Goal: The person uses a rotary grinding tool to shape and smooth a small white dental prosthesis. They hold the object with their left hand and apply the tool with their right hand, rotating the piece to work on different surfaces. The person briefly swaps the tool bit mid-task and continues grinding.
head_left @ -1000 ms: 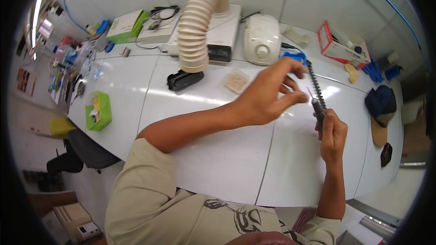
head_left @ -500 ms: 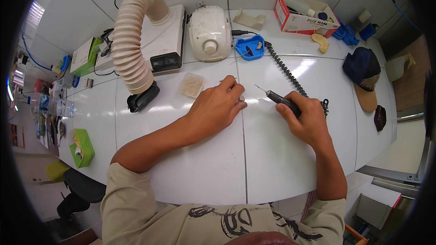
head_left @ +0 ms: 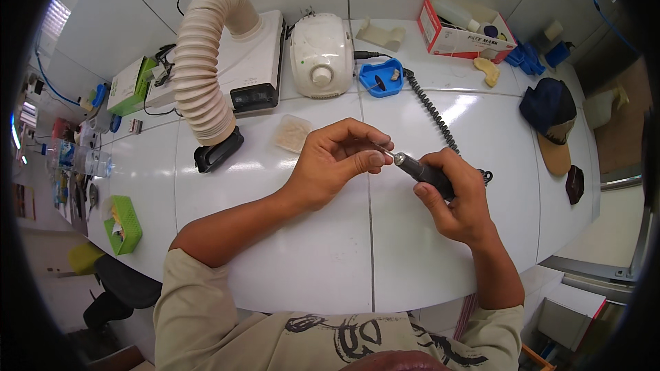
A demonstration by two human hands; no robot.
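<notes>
Red-and-white box (head_left: 454, 39): readable dark capitals on its near side, far right.
Shirt (head_left: 275, 336): dark brushstroke marks, not legible.
Green-and-white box (head_left: 129, 91): print too small to read.

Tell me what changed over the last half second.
The left hand moved right, up to the tip of the handpiece; whether it grips anything is unclear. The right hand still holds the handpiece. The blue tray and cap stayed put.

Glossy tabletop (head_left: 302, 268), metal-nosed handpiece (head_left: 427, 174), ribbed plastic hose (head_left: 199, 72), cloth cap (head_left: 548, 111)
</notes>
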